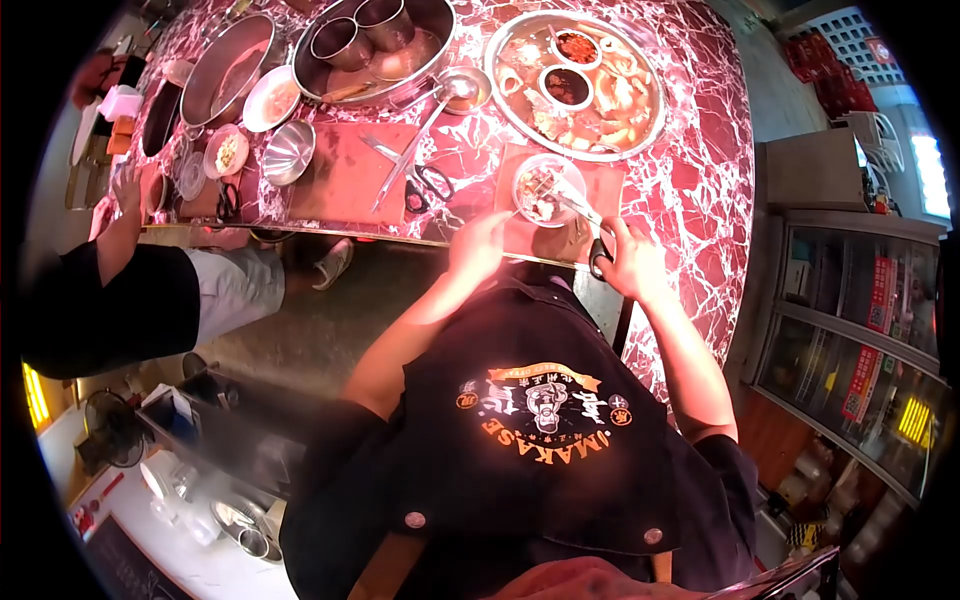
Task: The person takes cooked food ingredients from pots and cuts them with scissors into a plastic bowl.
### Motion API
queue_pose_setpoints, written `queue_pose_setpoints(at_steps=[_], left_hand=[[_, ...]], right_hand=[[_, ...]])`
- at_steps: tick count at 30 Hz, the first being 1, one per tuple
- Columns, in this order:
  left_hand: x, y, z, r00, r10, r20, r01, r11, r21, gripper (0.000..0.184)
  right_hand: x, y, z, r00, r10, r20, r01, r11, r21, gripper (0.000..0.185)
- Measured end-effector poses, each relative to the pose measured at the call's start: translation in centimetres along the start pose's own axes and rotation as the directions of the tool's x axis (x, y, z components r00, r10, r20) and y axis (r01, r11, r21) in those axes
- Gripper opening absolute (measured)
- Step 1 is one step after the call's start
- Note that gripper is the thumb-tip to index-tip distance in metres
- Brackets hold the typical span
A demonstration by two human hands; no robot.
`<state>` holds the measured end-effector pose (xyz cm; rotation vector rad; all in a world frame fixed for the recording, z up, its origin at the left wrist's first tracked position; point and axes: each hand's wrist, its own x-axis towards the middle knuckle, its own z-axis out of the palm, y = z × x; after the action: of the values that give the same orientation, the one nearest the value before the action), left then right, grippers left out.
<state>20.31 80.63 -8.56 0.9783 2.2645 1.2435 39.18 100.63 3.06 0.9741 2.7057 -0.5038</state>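
My right hand (627, 262) grips scissors (600, 258) by their black handles. Their pale blades reach down into a small white bowl (521, 209) of chopped food near the table's front edge. At the bowl's near left rim is my left hand (478, 246), its fingers drawn together and seeming to hold the rim; glare washes out the exact contact. Under the bowl lies a reddish-brown mat (607, 190). Left of it, another pair of black-handled scissors (432, 187) rests on the table, beside long metal tongs (396, 178).
Behind the bowl stands a large round tray (655, 125) of food holding two sauce cups. A ladle (462, 90), an oval metal pot (445, 45), and a steel bowl (289, 153) lie farther left. Another person (120, 290) stands at the table's left end. Shelved cabinets (850, 330) are at right.
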Motion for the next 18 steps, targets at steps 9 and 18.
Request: queue_pose_setpoints(at_steps=[9, 18], left_hand=[[0.7, 0.3, -3.1, 1.000, -0.019, 0.008, 0.017, 0.971, 0.238, 0.022], [2.2, 2.4, -5.2, 1.000, -0.021, 0.022, 0.016, 0.978, 0.209, 0.024]], right_hand=[[-2.8, 4.3, -1.2, 0.999, 0.032, 0.017, -0.032, 0.999, -0.015, 0.053], [-1.4, 3.0, -2.8, 0.993, -0.032, 0.109, 0.057, 0.972, -0.229, 0.053]])
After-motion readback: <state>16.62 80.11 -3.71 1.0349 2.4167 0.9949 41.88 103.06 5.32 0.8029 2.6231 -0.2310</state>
